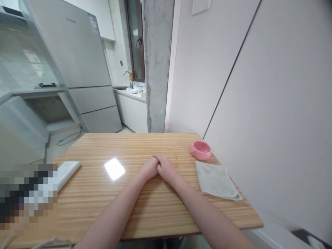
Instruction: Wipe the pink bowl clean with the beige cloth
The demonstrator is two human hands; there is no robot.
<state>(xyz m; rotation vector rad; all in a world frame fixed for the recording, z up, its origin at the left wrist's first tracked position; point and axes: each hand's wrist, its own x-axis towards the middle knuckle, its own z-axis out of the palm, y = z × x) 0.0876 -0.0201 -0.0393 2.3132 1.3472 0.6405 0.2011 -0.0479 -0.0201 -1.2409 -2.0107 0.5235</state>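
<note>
your left hand (150, 167) and right hand (166, 168) are clasped at the middle of the table (135, 145), the right closed over the left; you cannot tell how the left fingers lie. neither holds an object. the folded cloth (217, 180) lies flat to your right, with the pink dish (198, 155) upright just beyond it. judged from this layout, handling is at rest; the view does not show what remains.

Glossy wood-grain tabletop (90, 193), matt cloth (217, 180), rough concrete pillar (158, 62)
</note>
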